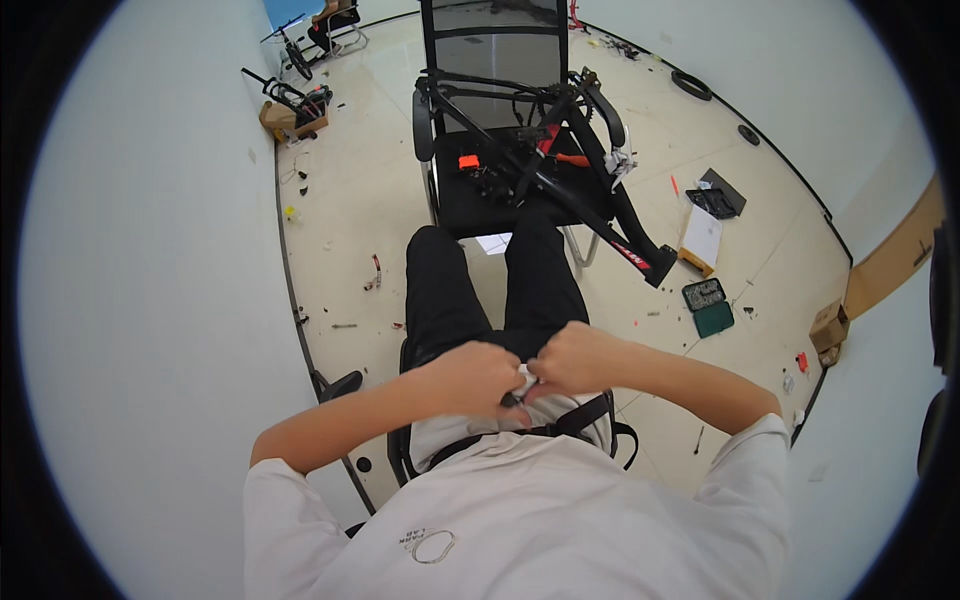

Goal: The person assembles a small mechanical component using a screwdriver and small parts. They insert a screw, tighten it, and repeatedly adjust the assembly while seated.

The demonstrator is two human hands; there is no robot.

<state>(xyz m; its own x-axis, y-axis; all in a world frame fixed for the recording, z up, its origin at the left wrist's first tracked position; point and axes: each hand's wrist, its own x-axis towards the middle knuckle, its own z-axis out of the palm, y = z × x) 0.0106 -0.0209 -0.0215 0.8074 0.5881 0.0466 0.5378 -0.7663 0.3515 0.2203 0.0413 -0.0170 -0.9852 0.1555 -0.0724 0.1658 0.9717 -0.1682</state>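
Note:
My left hand (pixel 474 378) and my right hand (pixel 578 360) meet in front of my waist, above my lap. Both have their fingers curled in, knuckles up, with the thumbs pointing toward each other. A small dark bit shows by my left thumb, too small to name. Something whitish shows between the two hands; whether it is a held piece or my shirt is unclear. Ahead of my knees, a black bicycle frame (pixel 550 185) lies across a black mesh office chair (pixel 497 75), its lower end sticking out past the right armrest. Neither hand touches it.
On the chair seat are an orange-red block (pixel 468 162) and an orange-handled tool (pixel 573 160). An open green tool case (pixel 712 318) lies on the floor at right, near a white-topped box (pixel 700 240). Small parts are scattered about. A carton (pixel 300 122) with bike parts stands far left.

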